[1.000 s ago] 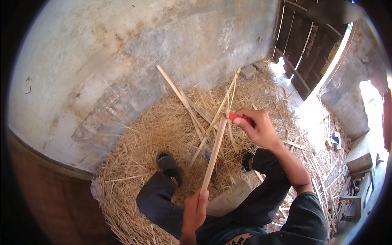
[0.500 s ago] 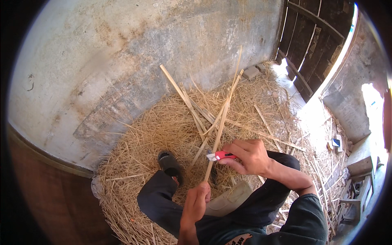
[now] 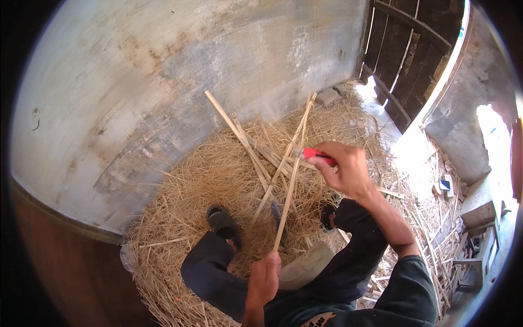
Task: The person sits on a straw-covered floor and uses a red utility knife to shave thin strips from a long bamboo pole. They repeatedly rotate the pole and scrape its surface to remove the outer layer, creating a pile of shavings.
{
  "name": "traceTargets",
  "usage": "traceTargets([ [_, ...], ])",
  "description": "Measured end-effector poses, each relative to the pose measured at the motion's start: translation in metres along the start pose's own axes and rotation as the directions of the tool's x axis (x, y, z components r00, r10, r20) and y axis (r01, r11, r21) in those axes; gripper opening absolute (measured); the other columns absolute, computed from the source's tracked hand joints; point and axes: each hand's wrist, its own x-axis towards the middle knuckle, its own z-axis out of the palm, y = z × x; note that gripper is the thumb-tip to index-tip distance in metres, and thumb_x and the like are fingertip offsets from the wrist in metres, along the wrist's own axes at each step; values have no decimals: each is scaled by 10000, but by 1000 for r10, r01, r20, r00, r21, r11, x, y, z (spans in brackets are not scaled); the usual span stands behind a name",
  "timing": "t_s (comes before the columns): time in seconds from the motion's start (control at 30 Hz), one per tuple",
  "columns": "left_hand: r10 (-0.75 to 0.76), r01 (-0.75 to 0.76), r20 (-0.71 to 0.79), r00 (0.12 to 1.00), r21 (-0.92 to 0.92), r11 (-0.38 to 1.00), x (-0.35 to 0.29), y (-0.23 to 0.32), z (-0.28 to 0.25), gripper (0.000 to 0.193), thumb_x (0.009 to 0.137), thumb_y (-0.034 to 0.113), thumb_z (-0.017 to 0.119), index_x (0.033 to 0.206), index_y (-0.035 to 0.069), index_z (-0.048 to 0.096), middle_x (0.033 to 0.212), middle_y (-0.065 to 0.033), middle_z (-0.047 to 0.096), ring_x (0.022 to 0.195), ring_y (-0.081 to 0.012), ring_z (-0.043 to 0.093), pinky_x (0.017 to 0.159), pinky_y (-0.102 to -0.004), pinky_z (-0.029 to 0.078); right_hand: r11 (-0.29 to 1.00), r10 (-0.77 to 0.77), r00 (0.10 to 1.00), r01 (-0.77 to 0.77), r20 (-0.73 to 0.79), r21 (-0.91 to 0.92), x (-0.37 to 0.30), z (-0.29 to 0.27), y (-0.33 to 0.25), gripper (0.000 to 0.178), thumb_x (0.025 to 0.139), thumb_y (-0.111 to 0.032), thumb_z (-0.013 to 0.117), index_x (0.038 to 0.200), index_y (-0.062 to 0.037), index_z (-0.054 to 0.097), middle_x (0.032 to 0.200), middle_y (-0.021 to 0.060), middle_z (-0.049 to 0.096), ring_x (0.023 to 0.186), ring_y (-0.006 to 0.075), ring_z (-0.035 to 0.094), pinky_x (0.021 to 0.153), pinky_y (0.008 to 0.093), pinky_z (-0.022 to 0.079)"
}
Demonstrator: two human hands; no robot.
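Straw pile (image 3: 207,180) everywhere under the feet, loose cane strips (image 3: 239,136) leaning on the grey wall (image 3: 163,82), wooden door (image 3: 414,60) off to the right. Compared with half a second back, the right hand (image 3: 346,169) has slid further up the cane strip (image 3: 289,196), fist closed round a red-handled knife (image 3: 316,156). Left hand (image 3: 264,278) clamps the strip's lower end near the lap.

A grey plastered wall (image 3: 180,71) fills the upper left of the frame. Straw (image 3: 190,185) covers the floor at centre. A dark wooden door (image 3: 414,54) stands upper right, sunlight bright beside it. Scrap wood (image 3: 436,229) litters the right.
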Motion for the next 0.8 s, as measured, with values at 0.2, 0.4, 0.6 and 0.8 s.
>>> traceTargets([
  [0.2,-166,198,168,972,-201,959,0,-4,-15,573,1169,540,337,791,115,402,660,48,331,602,-84,302,560,-303,251,911,134,942,-240,307,336,4,-4,16,349,1045,-400,705,1050,-58,775,697,41,619,529,187,548,503,338,426],
  [0.4,-289,386,306,907,-331,861,4,-11,-53,560,1180,526,342,835,101,461,724,40,394,607,-70,320,541,-270,254,216,51,640,-757,767,617,22,21,83,490,1111,-529,563,1005,-69,697,688,-67,414,593,81,388,548,288,344],
  [0.6,-251,354,280,927,-428,832,-1,-15,-77,576,1173,563,351,871,87,470,728,31,416,586,-59,325,512,-258,267,935,349,639,-193,685,-297,-7,150,206,533,1070,-569,564,1163,-77,748,1076,181,773,1022,351,741,883,548,552],
  [0.8,-199,178,-22,980,-353,919,-10,-14,-101,521,1180,497,395,904,69,506,677,23,418,562,-54,330,495,-266,288,685,722,522,-451,454,-572,-165,255,265,438,1018,-448,638,1317,-138,717,1347,203,691,1267,380,657,1112,618,426],
])
